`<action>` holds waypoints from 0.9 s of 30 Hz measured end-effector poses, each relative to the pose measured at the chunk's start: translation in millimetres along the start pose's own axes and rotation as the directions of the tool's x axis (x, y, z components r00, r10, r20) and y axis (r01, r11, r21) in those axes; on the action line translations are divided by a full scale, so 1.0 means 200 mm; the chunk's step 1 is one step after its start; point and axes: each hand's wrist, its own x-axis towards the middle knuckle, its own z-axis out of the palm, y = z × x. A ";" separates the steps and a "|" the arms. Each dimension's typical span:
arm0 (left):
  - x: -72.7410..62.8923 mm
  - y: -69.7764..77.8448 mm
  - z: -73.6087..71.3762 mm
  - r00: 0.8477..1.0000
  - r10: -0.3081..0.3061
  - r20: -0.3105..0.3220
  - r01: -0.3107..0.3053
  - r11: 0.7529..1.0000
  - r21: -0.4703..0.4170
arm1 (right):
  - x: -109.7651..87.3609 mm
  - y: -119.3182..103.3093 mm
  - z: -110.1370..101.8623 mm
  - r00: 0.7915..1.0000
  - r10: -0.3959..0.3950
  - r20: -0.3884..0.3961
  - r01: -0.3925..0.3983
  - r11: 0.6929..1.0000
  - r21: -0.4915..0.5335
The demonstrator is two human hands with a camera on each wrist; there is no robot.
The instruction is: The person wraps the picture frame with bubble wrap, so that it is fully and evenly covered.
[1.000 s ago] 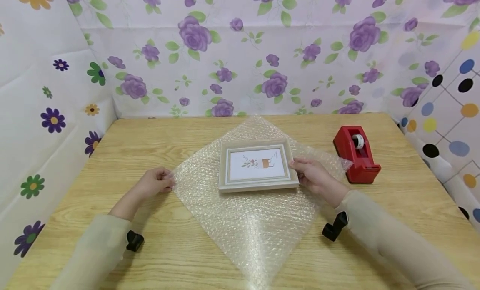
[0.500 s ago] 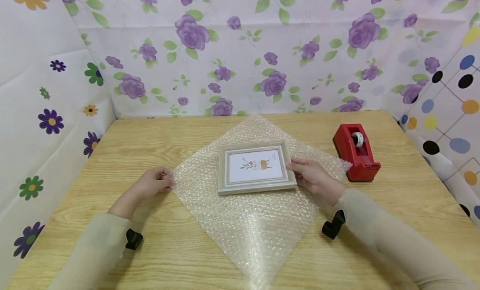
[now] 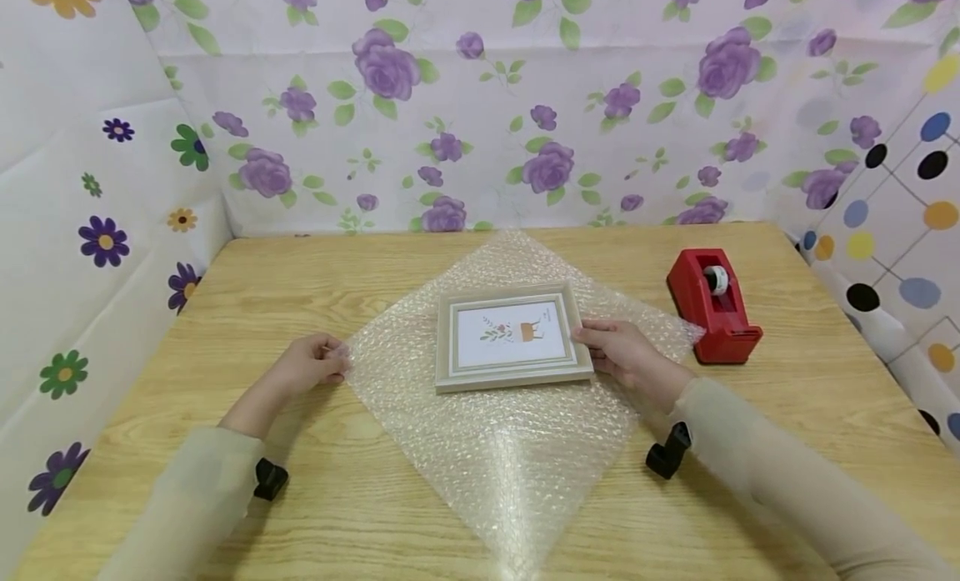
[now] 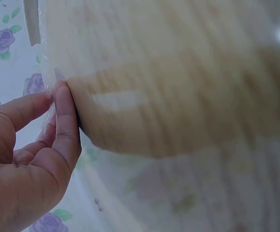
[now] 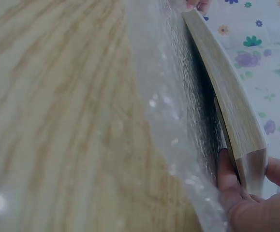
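Observation:
A cream picture frame (image 3: 510,378) with a small plant-and-pot print lies face up on a sheet of bubble wrap (image 3: 465,448) spread diagonally on the table. My right hand (image 3: 626,356) grips the frame's right side, thumb on top and fingers beneath. In the right wrist view, that edge of the frame (image 5: 236,121) is lifted a little off the bubble wrap (image 5: 164,106). My left hand (image 3: 311,368) pinches the left corner of the bubble wrap between thumb and fingers; the left wrist view shows this pinch close up, the hand (image 4: 38,154) at the sheet's edge.
A red tape dispenser (image 3: 716,314) with a roll of tape stands at the right, the bubble wrap's right corner touching its side. The wooden table (image 3: 322,506) meets a flowered cloth backdrop (image 3: 480,106) at the back, with patterned cloths at both sides.
Over the last second the picture frame has tilted slightly and its right side has shifted a little left and down with my right hand. My left hand stays at the bubble wrap's corner.

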 end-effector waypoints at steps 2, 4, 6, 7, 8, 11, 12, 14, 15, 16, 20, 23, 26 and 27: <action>0.01 0.00 0.00 1.000 0.001 0.001 -0.001 1.000 0.000 | 0.00 0.00 -0.01 1.000 -0.001 -0.006 0.001 1.000 -0.010; 0.01 0.00 0.00 1.000 -0.002 0.002 0.002 1.000 -0.010 | 0.00 -0.01 -0.02 1.000 -0.009 0.003 0.009 0.999 -0.035; 0.02 0.00 0.00 1.000 -0.006 0.004 0.006 1.000 -0.017 | 0.00 -0.01 -0.03 1.000 -0.022 0.022 0.024 0.998 -0.066; 0.02 0.00 0.00 1.000 -0.010 0.004 0.010 1.000 -0.018 | 0.00 -0.02 -0.03 0.999 -0.031 0.036 0.034 0.996 -0.086; 0.02 0.00 0.00 1.000 -0.015 0.002 0.015 1.000 -0.019 | 0.00 -0.02 -0.03 0.998 -0.040 0.052 0.046 0.993 -0.112; 0.01 0.00 0.00 1.000 -0.022 -0.004 0.022 1.000 -0.013 | -0.01 -0.04 -0.03 0.993 -0.063 0.097 0.079 0.983 -0.167; 0.01 0.00 0.00 1.000 -0.022 -0.007 0.022 1.000 -0.010 | -0.01 -0.04 -0.03 0.992 -0.067 0.104 0.085 0.980 -0.182; 0.01 0.00 0.00 1.000 -0.021 -0.009 0.021 1.000 0.000 | -0.02 -0.06 -0.04 0.992 -0.070 0.104 0.091 0.974 -0.208; 0.01 0.01 0.00 1.000 -0.020 -0.009 0.020 1.000 0.004 | -0.03 -0.06 -0.04 0.992 -0.071 0.105 0.093 0.973 -0.213; 0.01 0.01 -0.01 1.000 -0.019 -0.009 0.019 1.000 0.008 | -0.03 -0.07 -0.04 0.991 -0.073 0.109 0.096 0.970 -0.225; 0.01 0.03 0.00 0.999 -0.037 -0.022 0.037 0.999 0.010 | -0.05 -0.09 -0.04 0.991 -0.077 0.112 0.102 0.967 -0.232; 0.00 0.03 0.01 0.998 -0.049 -0.042 0.050 0.998 0.025 | -0.06 -0.09 -0.04 0.989 -0.099 0.108 0.125 0.955 -0.270; -0.02 0.04 0.02 0.995 -0.050 -0.082 0.058 0.994 0.098 | -0.08 -0.09 -0.05 0.984 -0.152 0.094 0.176 0.907 -0.382; -0.03 0.04 0.02 0.994 -0.041 -0.102 0.054 0.990 0.131 | -0.09 -0.08 -0.05 0.979 -0.182 0.090 0.203 0.877 -0.435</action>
